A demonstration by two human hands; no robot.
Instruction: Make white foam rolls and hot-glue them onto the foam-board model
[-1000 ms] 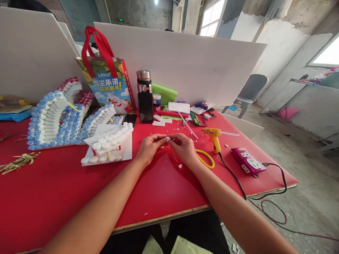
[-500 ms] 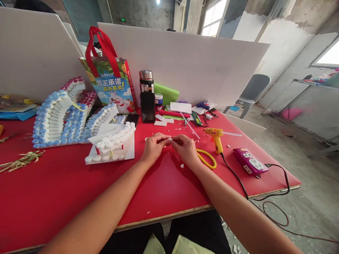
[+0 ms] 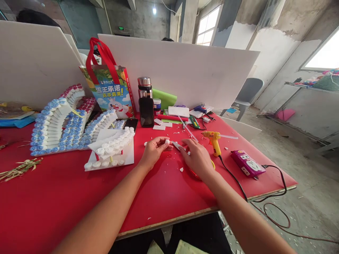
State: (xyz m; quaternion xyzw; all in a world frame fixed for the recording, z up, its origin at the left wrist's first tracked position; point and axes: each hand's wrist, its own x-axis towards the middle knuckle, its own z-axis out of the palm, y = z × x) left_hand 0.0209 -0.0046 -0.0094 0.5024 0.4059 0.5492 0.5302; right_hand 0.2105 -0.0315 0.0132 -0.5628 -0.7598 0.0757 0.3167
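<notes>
My left hand (image 3: 154, 151) pinches a small white rolled rosette (image 3: 167, 141) between thumb and fingers. Just right of it, my right hand (image 3: 197, 155) is closed over a pair of scissors (image 3: 176, 145), whose pointed blade sticks out toward the rosette. The palm covers most of the scissors; bits of their yellow and orange handles show beneath it. To the left stands a white board model (image 3: 111, 160) with rows of similar white rosettes, joined by short red and yellow posts. White scraps (image 3: 181, 169) lie near my right hand.
A yellow glue gun (image 3: 215, 143) and a purple power strip (image 3: 247, 163) lie right, their cords running over the table edge. Blue-and-white rosette models (image 3: 53, 123), a shopping bag (image 3: 113, 95), a black phone (image 3: 146, 112) and a flask (image 3: 144, 86) stand behind. White boards (image 3: 185, 67) close off the back.
My hands have come apart from their shared pinch. The rosette stays in my left hand, while my right hand has moved right and down onto the scissors. The view has tilted up slightly.
</notes>
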